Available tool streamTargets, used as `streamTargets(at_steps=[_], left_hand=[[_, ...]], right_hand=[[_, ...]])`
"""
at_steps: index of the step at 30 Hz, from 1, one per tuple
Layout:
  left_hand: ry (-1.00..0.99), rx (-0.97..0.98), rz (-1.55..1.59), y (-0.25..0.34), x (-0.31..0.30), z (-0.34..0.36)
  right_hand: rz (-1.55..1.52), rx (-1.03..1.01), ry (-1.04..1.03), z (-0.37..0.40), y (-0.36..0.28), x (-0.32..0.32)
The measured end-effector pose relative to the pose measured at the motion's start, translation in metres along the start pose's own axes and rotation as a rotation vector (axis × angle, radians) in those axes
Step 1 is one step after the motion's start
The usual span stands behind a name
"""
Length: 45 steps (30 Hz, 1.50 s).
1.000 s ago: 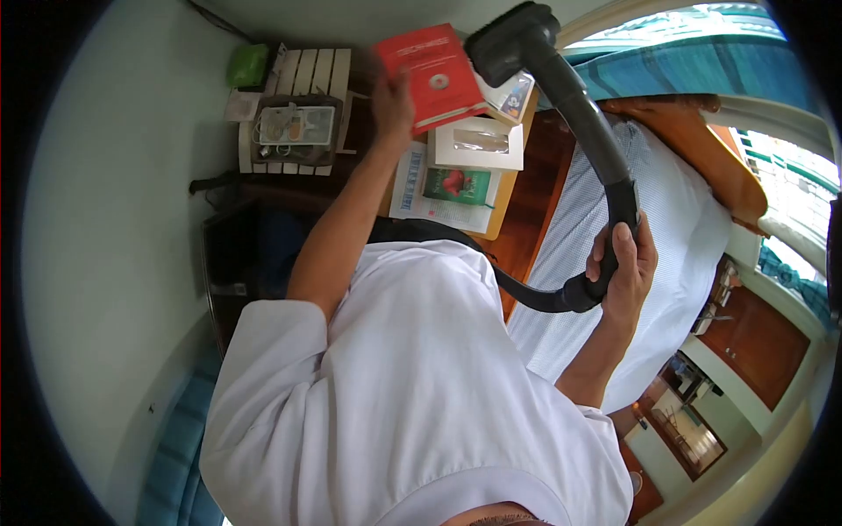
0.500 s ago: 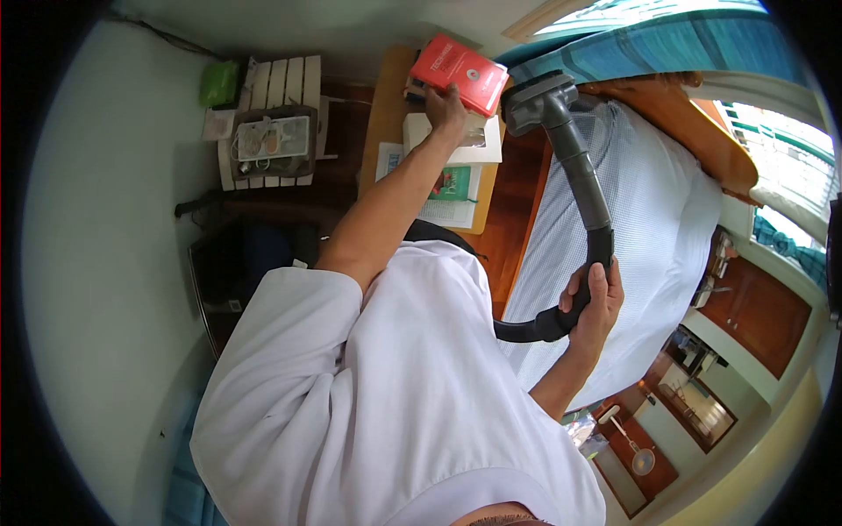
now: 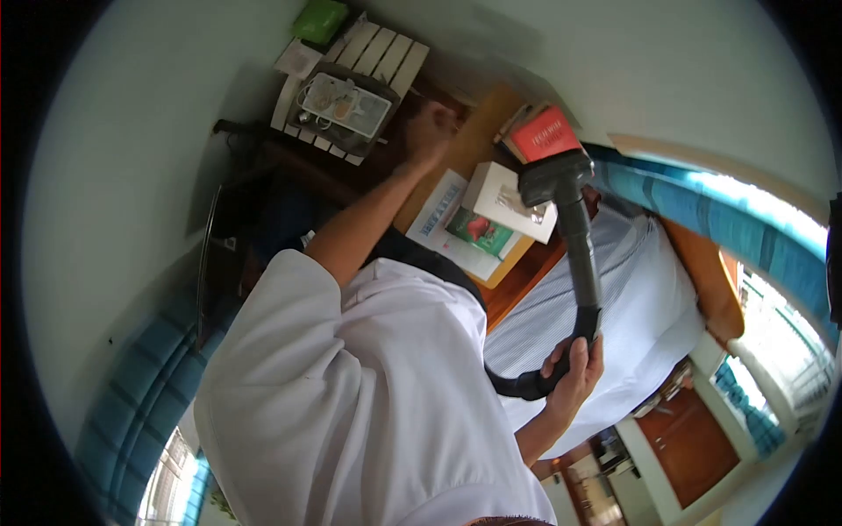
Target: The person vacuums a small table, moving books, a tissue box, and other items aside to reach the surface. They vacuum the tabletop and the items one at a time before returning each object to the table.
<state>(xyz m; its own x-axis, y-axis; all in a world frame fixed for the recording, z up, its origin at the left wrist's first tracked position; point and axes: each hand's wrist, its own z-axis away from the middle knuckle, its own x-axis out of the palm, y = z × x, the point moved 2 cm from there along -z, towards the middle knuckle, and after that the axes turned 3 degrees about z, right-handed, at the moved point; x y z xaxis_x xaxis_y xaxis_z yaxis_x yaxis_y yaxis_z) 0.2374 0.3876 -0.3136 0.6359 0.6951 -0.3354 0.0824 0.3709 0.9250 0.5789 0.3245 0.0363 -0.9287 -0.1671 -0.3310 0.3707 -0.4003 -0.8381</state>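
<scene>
My right hand [image 3: 574, 373] is closed round the black handle of a vacuum cleaner hose [image 3: 581, 263]. Its flat grey-black nozzle head [image 3: 554, 175] is raised over the desk corner, in front of the books. My left hand [image 3: 430, 131] is smeared by motion at the left edge of the wooden desk [image 3: 495, 110], so its fingers cannot be read. A red book [image 3: 545, 133] lies at the desk's far end, on or against other books. Nearer stand a white box [image 3: 491, 188] with a clear window and a green booklet [image 3: 481, 230] on printed paper [image 3: 438, 206].
A white slatted stand [image 3: 381, 53] on the left carries a tray of small items [image 3: 346, 105] and a green package [image 3: 320, 22]. To the right is a bed with a pale checked cover [image 3: 631, 289]. Blue curtains [image 3: 702, 206] hang beyond it.
My left hand has let go of the red book and moved left to the desk's edge. The book now sits on the desk. My view has turned, and the vacuum stays in my right hand.
</scene>
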Motion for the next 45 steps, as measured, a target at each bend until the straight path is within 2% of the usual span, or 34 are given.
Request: streamTargets(at_steps=[1,3,5,7,9,11,14,16,17,18,20,23,29,33,36,39,41,42,44,45], left_hand=[[0.067,-0.022,0.033,-0.037,-0.015,-0.030],[0.319,-0.124,-0.181,-0.060,-0.060,-0.077],[0.466,-0.190,-0.062,-0.103,-0.101,-0.130],[0.571,-0.452,0.160,-0.110,-0.136,-0.169],[0.541,-0.361,-0.095,-0.192,-0.161,-0.234],[0.688,-0.047,-0.438,-0.183,-0.180,-0.256],[0.620,0.026,-0.513,-0.180,-0.217,-0.293],[0.483,0.267,-0.789,-0.190,-0.234,-0.319],[0.407,0.176,-0.743,-0.184,-0.237,-0.326],[0.407,0.172,-0.738,-0.176,-0.239,-0.332],[0.083,-0.270,-0.612,-0.141,-0.239,-0.329],[0.040,-0.285,-0.736,-0.127,-0.236,-0.326],[0.043,-0.295,-0.719,-0.114,-0.234,-0.324],[-0.049,-0.229,-0.795,-0.130,-0.238,-0.332],[0.024,-0.263,-0.812,-0.141,-0.232,-0.338],[0.013,-0.337,-0.792,-0.117,-0.228,-0.320],[0.225,-0.186,-0.711,-0.102,-0.228,-0.304],[0.222,-0.184,-0.713,-0.113,-0.224,-0.296],[0.449,0.075,-0.497,-0.142,-0.216,-0.271],[0.445,0.074,-0.500,-0.138,-0.212,-0.253]], right_hand=[[0.026,0.030,-0.052,-0.003,-0.003,0.009],[0.098,0.089,-0.134,-0.010,-0.006,0.025],[0.152,0.135,-0.178,-0.016,-0.012,0.045],[0.207,0.172,-0.223,-0.023,-0.013,0.059],[0.235,0.188,-0.222,-0.027,-0.020,0.077],[0.249,0.219,-0.213,-0.032,-0.026,0.088],[0.285,0.196,-0.230,-0.039,-0.038,0.099],[0.292,0.188,-0.228,-0.043,-0.044,0.108],[0.303,0.194,-0.224,-0.045,-0.045,0.111],[0.314,0.200,-0.220,-0.046,-0.046,0.115],[0.318,0.207,-0.227,-0.051,-0.048,0.123],[0.329,0.218,-0.252,-0.054,-0.052,0.135],[0.356,0.202,-0.283,-0.056,-0.055,0.142],[0.416,0.183,-0.271,-0.055,-0.056,0.141],[0.383,0.204,-0.270,-0.054,-0.058,0.144],[0.364,0.206,-0.267,-0.050,-0.054,0.141],[0.376,0.196,-0.262,-0.048,-0.055,0.143],[0.388,0.185,-0.259,-0.048,-0.055,0.144],[0.409,0.167,-0.233,-0.053,-0.051,0.142],[0.436,0.149,-0.208,-0.056,-0.050,0.141]])
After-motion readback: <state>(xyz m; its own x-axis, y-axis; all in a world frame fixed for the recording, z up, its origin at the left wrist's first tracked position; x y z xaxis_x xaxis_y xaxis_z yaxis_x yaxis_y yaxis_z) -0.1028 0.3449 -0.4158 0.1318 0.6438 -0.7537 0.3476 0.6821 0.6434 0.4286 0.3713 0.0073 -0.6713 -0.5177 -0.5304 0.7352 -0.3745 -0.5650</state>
